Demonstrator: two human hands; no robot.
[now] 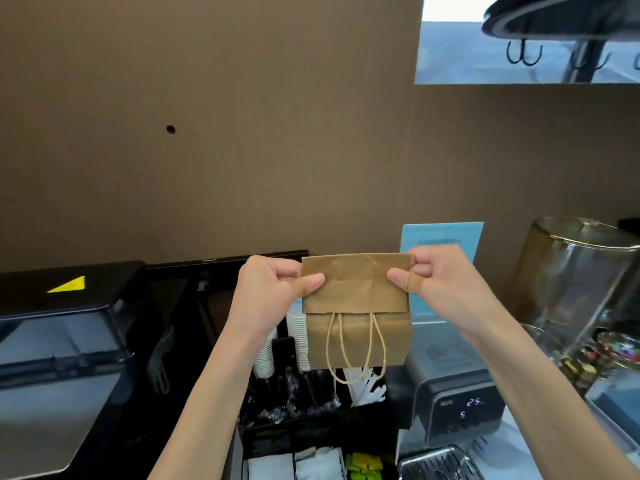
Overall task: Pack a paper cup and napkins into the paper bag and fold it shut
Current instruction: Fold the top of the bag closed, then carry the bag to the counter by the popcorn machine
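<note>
A brown paper bag [356, 327] hangs in the air in front of me, above the counter. Its top is folded over toward me into a flap, and two twine handles dangle from under that flap. My left hand [273, 292] pinches the flap's left edge between thumb and fingers. My right hand [436, 285] pinches the right edge the same way. The inside of the bag is hidden, so no cup or napkins show in it. Stacks of white paper cups [298, 337] stand just behind the bag's left side.
A black organizer [294, 410] below the bag holds black cutlery and white straws. White napkins [311, 465] and green packets lie in front of it. A black machine [62, 334] stands left. A digital appliance [457, 403] and a glass jar [581, 278] stand right.
</note>
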